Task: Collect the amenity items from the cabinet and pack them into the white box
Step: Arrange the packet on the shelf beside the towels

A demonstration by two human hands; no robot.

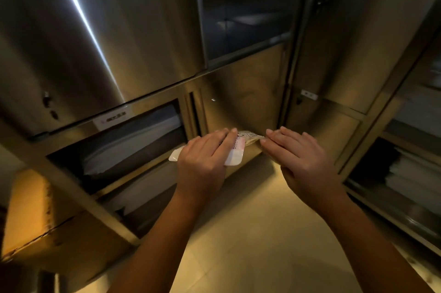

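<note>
Both my hands reach forward in front of the steel cabinet [143, 54]. My left hand [205, 156] lies over a flat white amenity packet [235, 156] with red print, its fingers stretched along the top; the thumb is hidden beneath. A second, crinkled packet [249, 136] shows just beyond, between the two hands. My right hand [298, 154] touches that packet's right end with its fingertips, the fingers nearly straight. How much of each packet is gripped from below is hidden. No white box is in view.
An open lower compartment [133, 147] at the left holds stacked white linens. Open shelves [410, 173] at the right hold more folded white items. A cardboard box [31, 216] sits at the lower left. Pale floor tiles [250, 233] lie below my arms.
</note>
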